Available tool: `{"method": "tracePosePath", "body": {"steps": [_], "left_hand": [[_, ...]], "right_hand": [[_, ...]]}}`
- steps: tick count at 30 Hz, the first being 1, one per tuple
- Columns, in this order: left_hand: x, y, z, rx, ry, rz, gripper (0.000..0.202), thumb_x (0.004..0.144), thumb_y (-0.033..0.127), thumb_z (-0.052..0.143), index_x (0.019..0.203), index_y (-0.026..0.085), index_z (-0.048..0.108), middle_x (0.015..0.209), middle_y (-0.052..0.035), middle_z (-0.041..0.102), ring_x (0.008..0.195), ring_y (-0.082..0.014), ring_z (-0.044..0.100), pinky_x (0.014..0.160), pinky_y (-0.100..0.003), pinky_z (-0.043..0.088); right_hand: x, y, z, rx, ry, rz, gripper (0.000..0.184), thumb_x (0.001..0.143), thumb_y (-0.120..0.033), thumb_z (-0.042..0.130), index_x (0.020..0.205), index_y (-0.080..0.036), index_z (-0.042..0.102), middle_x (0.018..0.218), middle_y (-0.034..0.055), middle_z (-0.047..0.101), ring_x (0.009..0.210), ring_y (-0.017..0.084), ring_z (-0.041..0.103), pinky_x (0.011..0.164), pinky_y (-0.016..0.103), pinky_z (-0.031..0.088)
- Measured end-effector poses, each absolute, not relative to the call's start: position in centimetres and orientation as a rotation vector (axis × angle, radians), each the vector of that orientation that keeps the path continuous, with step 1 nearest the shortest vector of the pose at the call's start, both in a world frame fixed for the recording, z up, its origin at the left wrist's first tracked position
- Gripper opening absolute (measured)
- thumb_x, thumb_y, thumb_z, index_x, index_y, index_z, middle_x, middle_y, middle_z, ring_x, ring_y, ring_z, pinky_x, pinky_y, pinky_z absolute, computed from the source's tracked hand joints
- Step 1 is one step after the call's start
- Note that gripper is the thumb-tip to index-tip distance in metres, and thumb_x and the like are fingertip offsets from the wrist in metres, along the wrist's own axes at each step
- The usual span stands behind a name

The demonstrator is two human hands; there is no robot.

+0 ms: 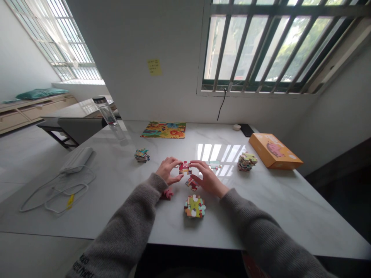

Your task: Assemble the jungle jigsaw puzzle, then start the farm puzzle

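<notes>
Both hands meet over the middle of the white table point(275, 200), pinching a red puzzle piece point(184, 167) with a barn on it between them. My left hand point(168, 170) grips its left side with thumb and fingers. My right hand point(207, 178) holds its right side with curled fingers. Another red piece point(191, 183) lies just below, partly under the right hand. A pink piece point(167, 194) sits by my left wrist. A stack of pieces point(194, 206) lies nearest me.
Other piece stacks point(142, 155) point(247, 161) sit left and right, a loose teal piece point(215, 165) behind the hands. A finished colourful puzzle point(164, 130) lies at the back, an orange box point(274, 151) at right, a clear bottle point(108, 114) and a white charger with cable point(75, 160) at left.
</notes>
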State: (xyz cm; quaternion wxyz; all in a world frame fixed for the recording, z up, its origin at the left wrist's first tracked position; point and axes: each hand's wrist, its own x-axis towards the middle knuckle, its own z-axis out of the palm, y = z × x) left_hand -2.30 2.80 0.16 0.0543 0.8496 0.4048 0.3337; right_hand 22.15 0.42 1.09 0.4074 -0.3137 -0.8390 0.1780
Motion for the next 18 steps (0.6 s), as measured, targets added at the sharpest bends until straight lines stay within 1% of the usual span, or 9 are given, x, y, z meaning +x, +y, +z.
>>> {"method": "tracePosePath", "body": {"steps": [3, 5, 8, 10, 11, 13, 15, 18], "left_hand": [[-2.3, 2.8, 0.0, 2.57, 1.189, 0.967, 0.047, 0.075, 0.04, 0.071, 0.118, 0.021, 0.065, 0.104, -0.0072, 0.062, 0.098, -0.0252, 0.055, 0.092, -0.039, 0.046], [-2.5, 2.8, 0.1, 2.569, 1.175, 0.947, 0.047, 0.077, 0.042, 0.069, 0.119, 0.021, 0.065, 0.104, -0.0074, 0.064, 0.099, -0.0258, 0.055, 0.093, -0.04, 0.045], [-3.3, 3.3, 0.2, 2.501, 1.161, 0.968, 0.043, 0.09, 0.04, 0.053, 0.127, 0.02, 0.061, 0.109, -0.0079, 0.066, 0.103, -0.025, 0.056, 0.096, -0.041, 0.045], [-4.1, 3.9, 0.0, 2.418, 1.183, 1.016, 0.042, 0.097, 0.034, 0.04, 0.131, 0.017, 0.058, 0.114, -0.0087, 0.067, 0.105, -0.0231, 0.058, 0.098, -0.04, 0.046], [-4.4, 4.2, -0.2, 2.392, 1.203, 1.033, 0.041, 0.098, 0.031, 0.036, 0.129, 0.016, 0.059, 0.116, -0.0093, 0.067, 0.107, -0.0225, 0.058, 0.1, -0.04, 0.046], [-4.9, 4.8, -0.9, 2.395, 1.232, 1.012, 0.038, 0.097, 0.026, 0.036, 0.12, 0.016, 0.064, 0.119, -0.0099, 0.067, 0.111, -0.0224, 0.059, 0.102, -0.04, 0.046], [-5.1, 5.2, -1.7, 2.438, 1.232, 0.935, 0.034, 0.093, 0.021, 0.039, 0.112, 0.017, 0.067, 0.119, -0.0095, 0.068, 0.112, -0.0227, 0.059, 0.104, -0.04, 0.046], [-4.9, 5.4, -2.5, 2.481, 1.238, 0.851, 0.031, 0.09, 0.017, 0.045, 0.111, 0.017, 0.068, 0.115, -0.0099, 0.07, 0.109, -0.0235, 0.061, 0.102, -0.041, 0.049]], "right_hand": [[22.0, 0.5, 0.9, -0.759, -2.16, 0.413, 0.028, 0.094, -0.025, 0.063, 0.121, -0.027, 0.058, 0.126, 0.0089, 0.061, 0.117, 0.024, 0.057, 0.1, 0.044, 0.049], [21.8, 0.6, 0.8, -0.762, -2.17, 0.405, 0.026, 0.094, -0.025, 0.064, 0.119, -0.026, 0.059, 0.123, 0.0087, 0.062, 0.114, 0.024, 0.057, 0.098, 0.043, 0.049], [21.4, 0.7, 0.9, -0.806, -2.177, 0.384, 0.025, 0.092, -0.024, 0.066, 0.117, -0.024, 0.06, 0.121, 0.0088, 0.063, 0.113, 0.024, 0.056, 0.098, 0.042, 0.047], [21.0, 0.8, 0.9, -0.858, -2.2, 0.37, 0.025, 0.091, -0.022, 0.067, 0.115, -0.024, 0.061, 0.122, 0.0085, 0.064, 0.113, 0.025, 0.054, 0.098, 0.043, 0.045], [20.8, 0.9, 0.8, -0.884, -2.219, 0.363, 0.024, 0.091, -0.022, 0.067, 0.114, -0.024, 0.061, 0.122, 0.0083, 0.064, 0.113, 0.025, 0.054, 0.099, 0.043, 0.044], [20.1, 1.2, 0.6, -0.932, -2.259, 0.347, 0.022, 0.091, -0.022, 0.068, 0.112, -0.024, 0.062, 0.122, 0.0075, 0.065, 0.113, 0.025, 0.053, 0.099, 0.043, 0.042], [19.3, 1.6, 0.3, -0.977, -2.286, 0.34, 0.022, 0.09, -0.022, 0.068, 0.112, -0.024, 0.063, 0.121, 0.0068, 0.065, 0.112, 0.025, 0.052, 0.099, 0.043, 0.04], [18.3, 2.0, -0.1, -1.051, -2.3, 0.374, 0.026, 0.09, -0.023, 0.068, 0.115, -0.024, 0.061, 0.116, 0.0063, 0.066, 0.109, 0.025, 0.051, 0.097, 0.041, 0.041]]}}
